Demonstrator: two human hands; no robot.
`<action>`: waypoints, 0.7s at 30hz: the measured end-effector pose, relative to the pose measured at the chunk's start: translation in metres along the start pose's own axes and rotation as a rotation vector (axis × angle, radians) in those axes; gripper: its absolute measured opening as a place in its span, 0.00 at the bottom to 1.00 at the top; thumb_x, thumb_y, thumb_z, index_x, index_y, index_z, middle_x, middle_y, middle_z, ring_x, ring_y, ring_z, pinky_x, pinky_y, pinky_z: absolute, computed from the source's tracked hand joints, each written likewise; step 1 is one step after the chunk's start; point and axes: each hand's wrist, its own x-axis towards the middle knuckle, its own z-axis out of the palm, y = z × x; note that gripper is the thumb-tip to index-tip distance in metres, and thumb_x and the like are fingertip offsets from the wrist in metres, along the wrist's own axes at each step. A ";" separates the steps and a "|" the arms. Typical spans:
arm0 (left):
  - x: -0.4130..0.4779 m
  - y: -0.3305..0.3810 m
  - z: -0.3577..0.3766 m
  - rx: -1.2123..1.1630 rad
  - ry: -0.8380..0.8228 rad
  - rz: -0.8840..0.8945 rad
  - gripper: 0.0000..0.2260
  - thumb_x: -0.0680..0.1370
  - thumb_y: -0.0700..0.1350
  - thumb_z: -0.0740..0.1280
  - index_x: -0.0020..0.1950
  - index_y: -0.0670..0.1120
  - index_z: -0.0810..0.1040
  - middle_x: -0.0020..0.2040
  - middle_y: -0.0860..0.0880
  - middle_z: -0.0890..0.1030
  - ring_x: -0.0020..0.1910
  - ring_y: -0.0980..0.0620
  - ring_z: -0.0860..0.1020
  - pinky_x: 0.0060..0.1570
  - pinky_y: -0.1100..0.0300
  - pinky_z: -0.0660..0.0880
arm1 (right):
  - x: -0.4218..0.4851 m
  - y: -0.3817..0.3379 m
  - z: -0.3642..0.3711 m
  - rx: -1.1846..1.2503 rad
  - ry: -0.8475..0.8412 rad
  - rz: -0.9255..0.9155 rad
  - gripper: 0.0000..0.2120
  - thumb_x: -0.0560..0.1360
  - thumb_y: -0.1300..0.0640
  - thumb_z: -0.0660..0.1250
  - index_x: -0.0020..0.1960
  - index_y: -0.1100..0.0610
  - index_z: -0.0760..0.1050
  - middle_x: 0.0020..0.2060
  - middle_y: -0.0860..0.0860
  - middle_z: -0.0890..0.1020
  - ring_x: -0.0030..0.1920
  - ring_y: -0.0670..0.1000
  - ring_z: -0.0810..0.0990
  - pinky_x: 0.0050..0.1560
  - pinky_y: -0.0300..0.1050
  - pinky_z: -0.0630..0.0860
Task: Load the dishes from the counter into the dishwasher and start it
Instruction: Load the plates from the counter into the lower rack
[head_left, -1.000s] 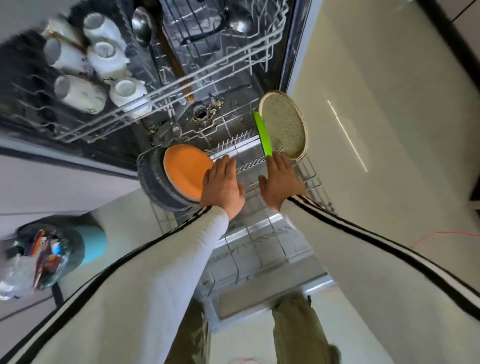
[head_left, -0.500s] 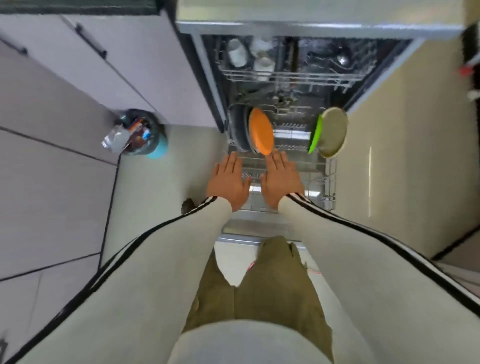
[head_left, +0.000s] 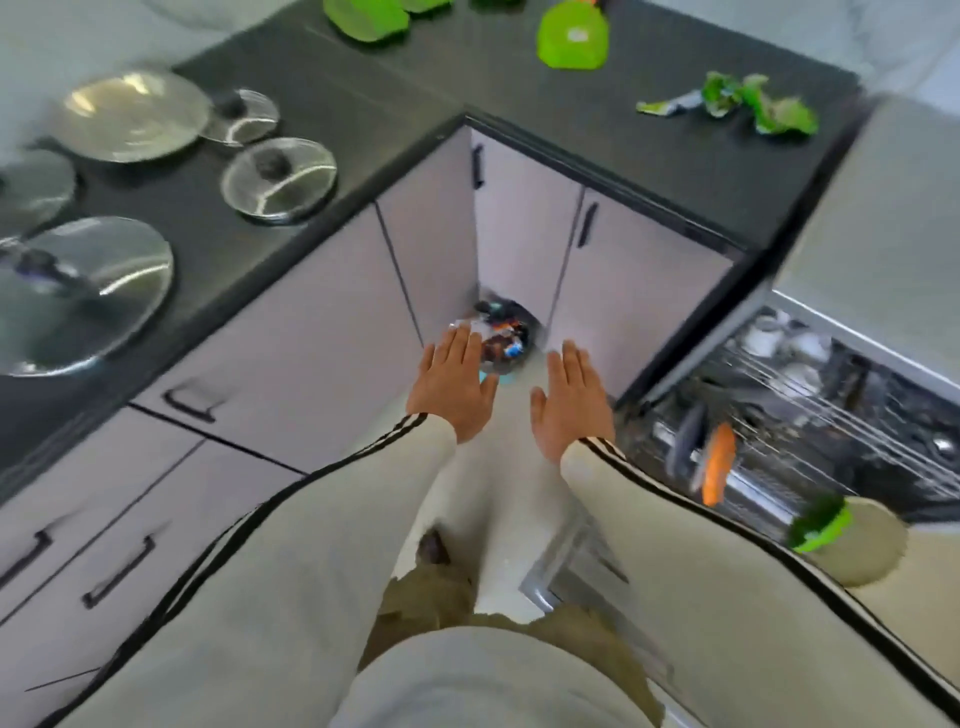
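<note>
My left hand (head_left: 453, 384) and my right hand (head_left: 571, 400) hang flat and empty over the floor, fingers spread, left of the open dishwasher (head_left: 810, 415). Its lower rack (head_left: 779, 483) holds a dark plate (head_left: 685, 447), an orange plate (head_left: 718, 470), a green plate (head_left: 821, 527) and a beige plate (head_left: 867, 545), all on edge. White cups (head_left: 779, 343) sit in the upper rack. On the dark counter (head_left: 363, 119) at left lie a steel plate (head_left: 130, 117) and several glass lids (head_left: 278, 179). Green plastic dishes (head_left: 571, 36) rest at the counter's back.
A teal trash bin (head_left: 501, 338) full of wrappers stands in the cabinet corner just beyond my hands. A crumpled green wrapper (head_left: 737, 104) lies on the counter right of the corner. Pale cabinet fronts with black handles (head_left: 260, 364) run along the left. The lowered dishwasher door (head_left: 571, 577) juts out near my legs.
My hands let go of the plates in the lower rack and drew back. My view swung up and left, from the dishwasher toward the counter corner.
</note>
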 end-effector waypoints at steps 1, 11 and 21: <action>0.004 -0.022 -0.012 -0.006 0.014 -0.028 0.29 0.84 0.56 0.52 0.81 0.45 0.50 0.82 0.47 0.49 0.81 0.49 0.46 0.78 0.49 0.45 | 0.016 -0.024 -0.006 0.014 0.019 -0.020 0.30 0.81 0.50 0.56 0.79 0.61 0.55 0.79 0.59 0.55 0.79 0.58 0.53 0.78 0.51 0.51; 0.071 -0.131 -0.078 -0.062 0.126 -0.163 0.29 0.84 0.56 0.52 0.81 0.45 0.49 0.82 0.47 0.48 0.81 0.48 0.45 0.79 0.48 0.44 | 0.126 -0.154 -0.017 -0.005 0.010 -0.197 0.29 0.83 0.45 0.51 0.80 0.57 0.52 0.80 0.55 0.50 0.80 0.55 0.48 0.79 0.52 0.51; 0.242 -0.141 -0.104 -0.007 0.123 -0.054 0.29 0.84 0.55 0.52 0.81 0.45 0.49 0.82 0.47 0.48 0.81 0.47 0.45 0.79 0.47 0.45 | 0.289 -0.127 -0.040 0.011 0.107 -0.090 0.29 0.83 0.45 0.51 0.80 0.56 0.51 0.80 0.54 0.51 0.80 0.54 0.49 0.78 0.51 0.50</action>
